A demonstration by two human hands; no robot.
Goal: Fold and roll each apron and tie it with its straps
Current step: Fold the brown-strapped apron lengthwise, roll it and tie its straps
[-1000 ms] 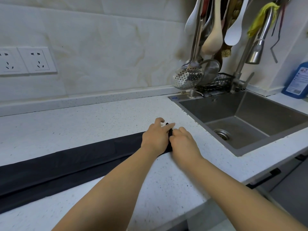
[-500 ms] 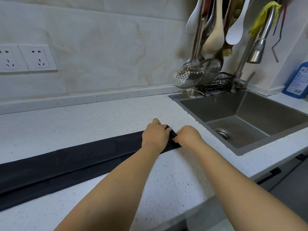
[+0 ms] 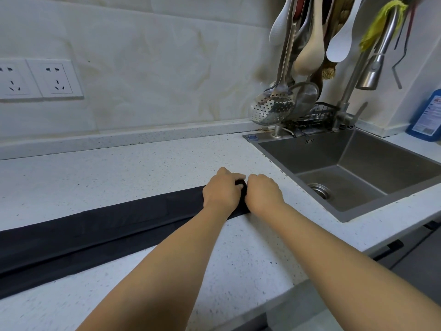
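A black apron (image 3: 100, 225), folded into a long narrow strip, lies across the white speckled counter (image 3: 143, 168) from the left edge to the middle. At its right end a small turn of cloth shows between my hands. My left hand (image 3: 223, 191) grips that end from the left, fingers curled over it. My right hand (image 3: 262, 194) grips it from the right, knuckles up. The straps are hidden.
A steel sink (image 3: 353, 163) lies just right of my hands. Ladles and spoons (image 3: 307, 56) hang over its back corner beside the tap (image 3: 372, 68). A blue bottle (image 3: 429, 115) stands far right. Wall sockets (image 3: 40, 78) sit at the back left. The counter's front edge runs close below.
Both hands went from lying flatter on the strip's end to curling round it, and the end has turned over into a small roll.
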